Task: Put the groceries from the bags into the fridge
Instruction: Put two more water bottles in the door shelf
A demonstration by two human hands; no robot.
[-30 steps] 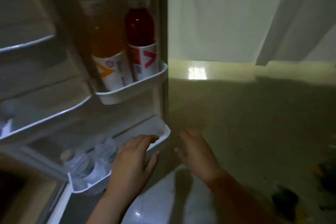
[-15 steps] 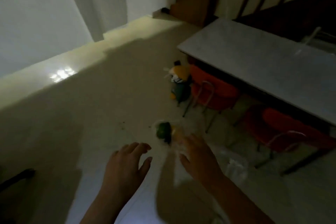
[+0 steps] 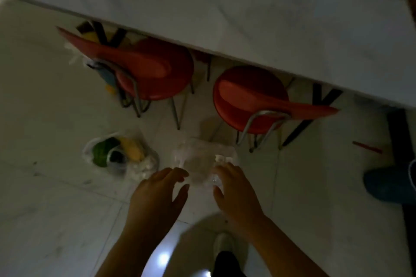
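Observation:
Two clear plastic bags lie on the pale tiled floor. The left bag [image 3: 119, 156] holds green and yellow produce and something white. The right bag [image 3: 202, 159] looks crumpled and mostly see-through, with a white bit at its right edge. My left hand [image 3: 157, 195] hovers just below that bag with fingers spread, holding nothing. My right hand [image 3: 234, 191] reaches over the bag's near right corner, fingers apart; whether it touches the plastic I cannot tell. The fridge is out of view.
A grey table [image 3: 247, 13] fills the top. Two red chairs [image 3: 153, 72] [image 3: 254, 99] stand tucked under it, just beyond the bags. More bagged items [image 3: 105, 76] sit behind the left chair. My shoe [image 3: 222, 245] shows below; a dark blue object [image 3: 389, 184] at the right edge.
The view has swung from the open fridge door, across the floor, down to the bags beside the table. Both hands stayed empty and now hover over the right bag.

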